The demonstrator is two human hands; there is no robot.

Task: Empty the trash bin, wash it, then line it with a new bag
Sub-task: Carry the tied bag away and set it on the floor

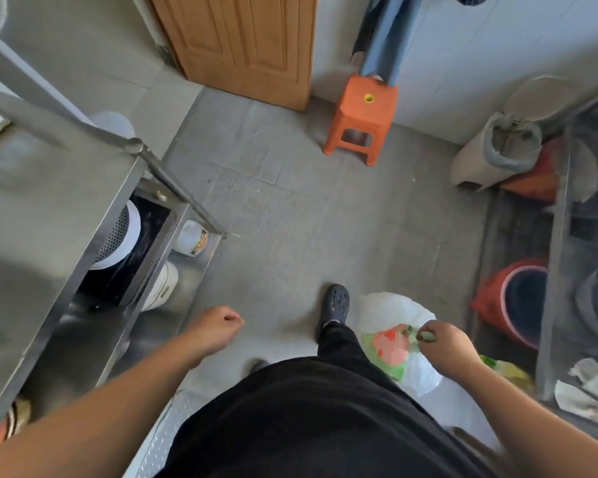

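Crinkly white trash bag [399,326] in right hand [444,343]

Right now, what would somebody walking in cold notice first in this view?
Probably the bright orange plastic stool against the far wall, beside the wooden door. Next, low in the view, the right hand pinches the top of a white trash bag with red and green scraps inside. The left hand hangs loosely curled, holding nothing, by the steel counter.

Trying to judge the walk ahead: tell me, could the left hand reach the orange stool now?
Probably not. The left hand hangs by the hip; the orange stool stands across open floor.
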